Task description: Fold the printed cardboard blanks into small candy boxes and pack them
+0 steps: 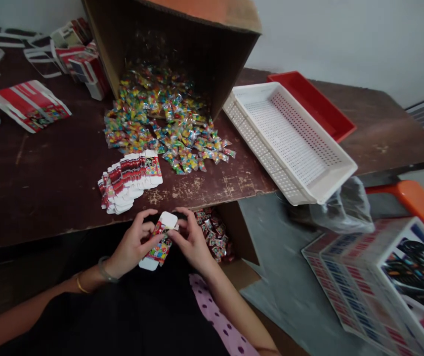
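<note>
Here, in the head view, the left hand [132, 248] and right hand [193, 243] both pinch a small printed carton [163, 245], just below the frame's centre; light, even pressure should keep its walls from creasing.

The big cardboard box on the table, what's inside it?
Many small, colourful, clear-wrapped sweets lie inside the box and spill onto the table. Its far end is too dark to make out, and the sweets cover whatever lies beneath.
</note>
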Demonstrator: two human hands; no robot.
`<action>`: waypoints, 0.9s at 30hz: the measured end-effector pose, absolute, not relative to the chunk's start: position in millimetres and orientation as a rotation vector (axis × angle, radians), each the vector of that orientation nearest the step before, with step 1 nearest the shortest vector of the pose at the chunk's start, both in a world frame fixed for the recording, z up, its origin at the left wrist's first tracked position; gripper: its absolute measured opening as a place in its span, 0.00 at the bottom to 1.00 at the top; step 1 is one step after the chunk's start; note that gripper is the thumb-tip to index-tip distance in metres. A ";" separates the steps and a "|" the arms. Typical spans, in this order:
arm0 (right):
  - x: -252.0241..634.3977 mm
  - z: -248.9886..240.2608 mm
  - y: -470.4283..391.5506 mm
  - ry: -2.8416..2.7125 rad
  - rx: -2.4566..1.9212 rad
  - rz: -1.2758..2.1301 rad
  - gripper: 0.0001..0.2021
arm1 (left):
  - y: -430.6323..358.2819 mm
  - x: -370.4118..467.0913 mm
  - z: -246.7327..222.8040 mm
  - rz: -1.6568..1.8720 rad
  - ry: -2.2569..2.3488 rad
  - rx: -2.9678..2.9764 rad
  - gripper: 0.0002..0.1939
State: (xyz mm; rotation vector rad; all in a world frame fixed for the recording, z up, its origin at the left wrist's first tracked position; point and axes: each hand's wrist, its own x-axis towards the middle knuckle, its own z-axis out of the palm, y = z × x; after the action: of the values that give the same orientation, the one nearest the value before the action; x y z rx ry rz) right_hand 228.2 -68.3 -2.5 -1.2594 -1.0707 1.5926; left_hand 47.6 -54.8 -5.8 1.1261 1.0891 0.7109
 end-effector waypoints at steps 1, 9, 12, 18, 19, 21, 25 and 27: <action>229.8 -4.3 -72.5 -0.944 -1.217 1.673 0.20 | -58.9 45.7 -5.0 0.697 1.065 1.148 0.26; 229.3 -30.4 -94.2 -0.290 -0.965 2.336 0.19 | -74.3 25.8 2.7 0.331 0.884 1.382 0.11; 220.4 -30.4 -99.1 -0.566 -1.050 2.243 0.20 | -76.7 24.5 10.6 0.340 0.984 1.426 0.07; 202.6 -11.2 -112.3 -1.399 -1.198 1.442 0.12 | -76.3 25.0 13.1 0.430 1.086 0.787 0.13; 200.0 -10.0 -114.9 -1.424 -1.181 1.430 0.14 | -76.2 24.2 12.0 0.392 1.070 0.673 0.17; 194.4 -9.9 -117.7 -1.392 -1.169 1.473 0.18 | -76.2 22.3 10.5 0.335 1.060 0.553 0.21; 185.3 -14.9 -111.2 -1.294 -1.195 1.573 0.13 | -76.0 15.3 8.9 0.348 1.070 0.544 0.20; 184.8 -17.7 -105.6 -1.350 -1.223 1.533 0.13 | -77.0 8.3 5.8 0.352 1.016 0.547 0.23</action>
State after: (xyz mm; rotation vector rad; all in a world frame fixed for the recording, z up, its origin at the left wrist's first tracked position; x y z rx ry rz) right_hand 184.8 -105.6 -17.7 -1.2229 -1.3496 1.5328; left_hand 8.3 -77.0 5.8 0.5473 1.0156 0.3521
